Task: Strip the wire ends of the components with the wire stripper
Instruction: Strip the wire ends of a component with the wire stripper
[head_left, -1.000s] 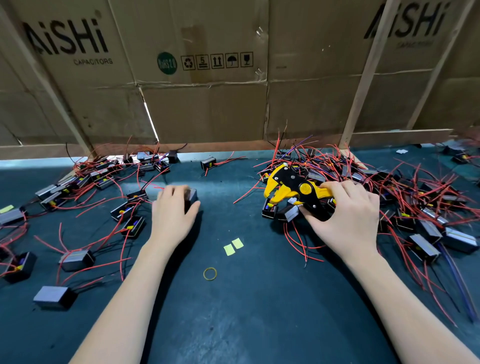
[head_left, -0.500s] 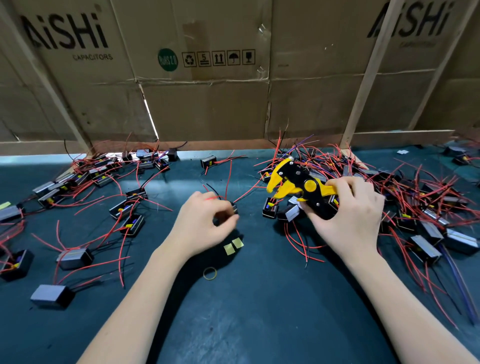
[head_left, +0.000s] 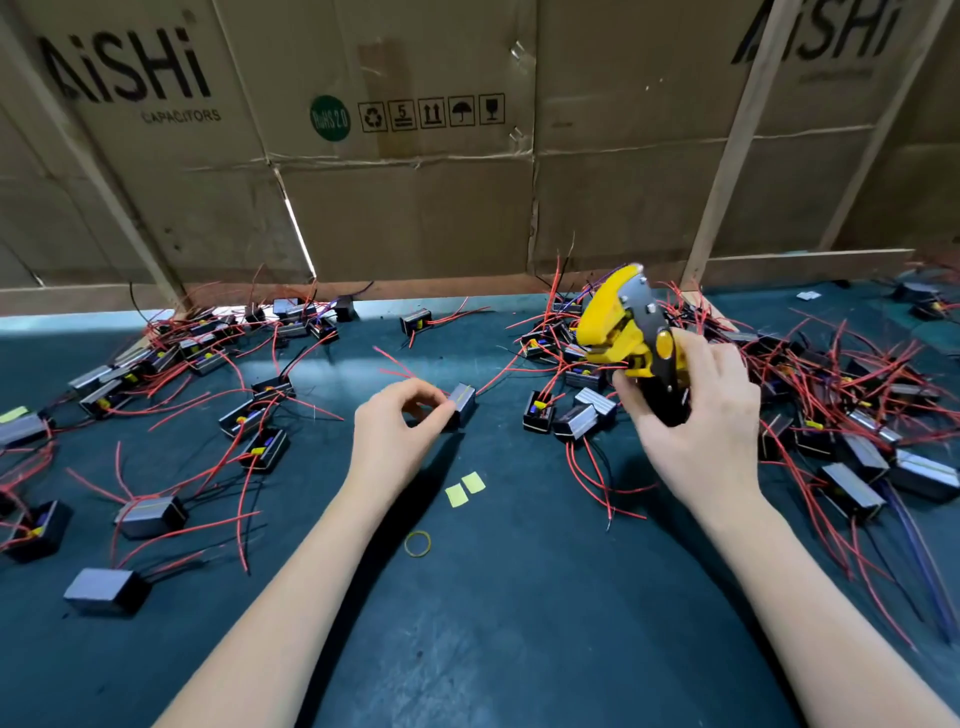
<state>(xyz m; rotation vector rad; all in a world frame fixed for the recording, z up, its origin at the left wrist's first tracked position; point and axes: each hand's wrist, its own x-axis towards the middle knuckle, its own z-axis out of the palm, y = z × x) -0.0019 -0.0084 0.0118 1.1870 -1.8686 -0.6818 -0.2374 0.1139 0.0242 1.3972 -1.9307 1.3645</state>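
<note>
Much of the tangled pile of small black box components with red wires (head_left: 810, 395) at the right of the frame was hard to separate into single pieces, and its far edge ran off the right border. Part of the yellow and black wire stripper (head_left: 631, 338) was covered: its dark handles disappeared inside the right hand (head_left: 696, 415), whose fingers were curled around them, thumb pressed against the near side. The stripper's yellow head stood tilted upward, right of centre, above the pile; whether its jaws were parted could not be told. Left of it, at mid-frame, the left hand (head_left: 397, 426) pinched a small grey-topped black box component (head_left: 461, 404) between thumb and fingertips, the box low over or on the dark green mat (head_left: 519, 649); contact with the mat could not be judged. Thin red wires trailed away behind the hand, their ends too fine to read. Another scatter of similar black boxes (head_left: 208, 364) lay at the left, some cut by the frame edge.
</note>
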